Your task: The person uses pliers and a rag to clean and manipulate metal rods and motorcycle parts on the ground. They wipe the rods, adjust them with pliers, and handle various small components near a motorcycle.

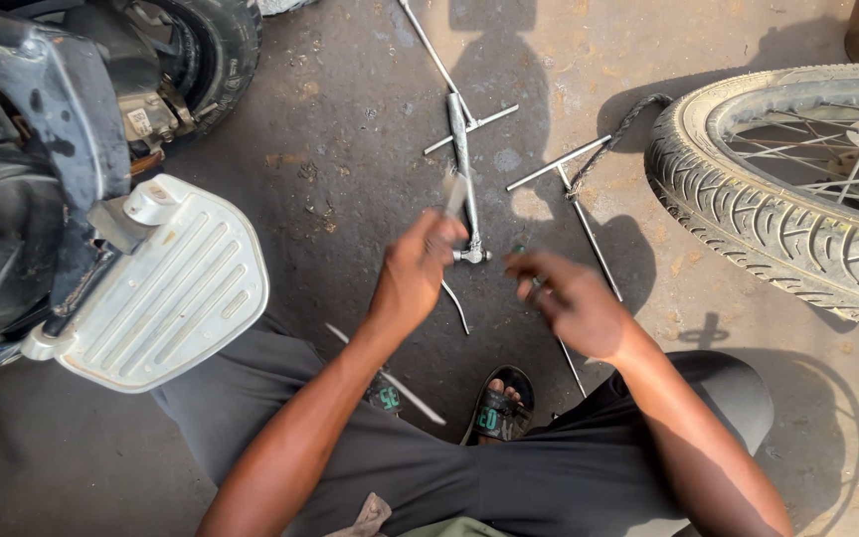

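Left hand (418,267) grips a small blurred metal tool (455,195), raised over the T-wrenches (465,149) laid within reach on the floor (350,129); right hand (569,298) half-closed, contents unclear.

The ridged plastic footboard (166,288) is off-white, fixed to dark grey and black vehicle bodywork (22,149). The spoked rubber tyre (777,209) is dusty grey-black with a chevron tread (its spokes silver). The bare steel T-handled wrenches (464,169) shine silver against the stained brown-grey concrete floor (350,149). The strapped black sandal (499,408) carries teal markings; the cloth trousers (449,477) are charcoal.
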